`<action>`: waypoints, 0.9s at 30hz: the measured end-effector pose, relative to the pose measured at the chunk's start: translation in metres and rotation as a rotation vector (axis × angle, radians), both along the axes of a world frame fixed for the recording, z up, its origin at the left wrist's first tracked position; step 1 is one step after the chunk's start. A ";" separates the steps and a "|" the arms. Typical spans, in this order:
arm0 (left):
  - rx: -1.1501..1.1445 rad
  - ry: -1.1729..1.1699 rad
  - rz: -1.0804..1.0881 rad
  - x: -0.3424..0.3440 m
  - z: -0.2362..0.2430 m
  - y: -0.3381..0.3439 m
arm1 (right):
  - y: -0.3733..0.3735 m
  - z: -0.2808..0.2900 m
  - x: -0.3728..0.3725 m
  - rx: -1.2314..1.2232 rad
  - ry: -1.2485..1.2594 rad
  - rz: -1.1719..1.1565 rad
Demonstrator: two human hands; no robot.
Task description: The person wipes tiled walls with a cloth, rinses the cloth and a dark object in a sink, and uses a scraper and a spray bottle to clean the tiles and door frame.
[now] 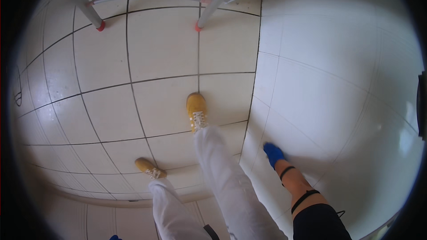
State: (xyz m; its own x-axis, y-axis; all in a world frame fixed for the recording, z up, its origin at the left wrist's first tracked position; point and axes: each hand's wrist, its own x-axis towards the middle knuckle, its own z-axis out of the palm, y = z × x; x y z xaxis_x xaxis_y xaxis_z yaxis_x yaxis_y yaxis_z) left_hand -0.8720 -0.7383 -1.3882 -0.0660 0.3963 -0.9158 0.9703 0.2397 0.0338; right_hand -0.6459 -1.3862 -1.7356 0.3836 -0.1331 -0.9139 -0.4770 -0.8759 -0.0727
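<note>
My right hand (273, 154) wears a blue glove and reaches down beside my right leg, close to or against the white tiled wall (338, 89). Its fingers look bunched together, and I cannot tell whether they hold anything. Black straps circle that forearm below a black sleeve. Of my left hand, only a sliver of blue glove (114, 237) shows at the bottom edge. My legs in white trousers (222, 178) and yellow shoes (196, 109) stand on the floor, the right foot ahead of the left.
White floor tiles (160, 44) with dark grout lines spread ahead and to the left. Two grey metal legs with red feet (100, 26) carry a pale frame at the top. A dark object (421, 102) sits at the right rim.
</note>
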 end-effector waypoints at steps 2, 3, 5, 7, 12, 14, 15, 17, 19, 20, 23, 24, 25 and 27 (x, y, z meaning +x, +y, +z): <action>0.027 -0.038 0.014 -0.031 0.017 0.021 | -0.079 0.079 -0.054 0.023 -0.062 0.881; 0.047 -0.058 0.017 -0.054 0.027 0.032 | -0.089 0.112 -0.075 0.071 -0.132 1.181; 0.045 -0.065 0.123 -0.125 0.023 0.062 | -0.079 0.163 -0.090 -0.071 -0.015 0.722; 0.116 0.131 0.197 -0.139 0.019 0.065 | -0.085 0.220 -0.104 -0.175 0.069 0.229; 0.186 -0.153 0.053 -0.182 0.034 0.077 | -0.039 0.373 -0.118 -0.566 -0.144 1.814; 0.188 -0.249 -0.036 -0.188 0.041 0.089 | -0.032 0.425 -0.162 -0.600 -0.311 1.355; 0.182 -0.288 -0.093 -0.188 0.045 0.095 | -0.026 0.451 -0.183 -0.590 -0.413 0.940; 0.187 -0.347 -0.218 -0.193 0.053 0.109 | -0.001 0.497 -0.226 -0.598 -0.542 0.686; 0.211 -0.407 -0.366 -0.188 0.069 0.124 | 0.008 0.516 -0.273 -0.657 -0.669 0.281; 0.220 -0.447 -0.436 -0.184 0.075 0.132 | 0.017 0.529 -0.288 -0.656 -0.633 0.032; 0.223 -0.537 -0.659 -0.172 0.081 0.155 | 0.036 0.536 -0.345 -0.588 -0.731 -0.499; 0.223 -0.565 -0.728 -0.168 0.083 0.162 | 0.039 0.524 -0.359 -0.540 -0.742 -0.842; 0.225 -0.598 -0.815 -0.162 0.083 0.168 | 0.039 0.509 -0.374 -0.571 -0.699 -0.852; 0.230 -0.698 -0.994 -0.150 0.082 0.177 | 0.043 0.498 -0.398 -0.418 -0.667 -1.174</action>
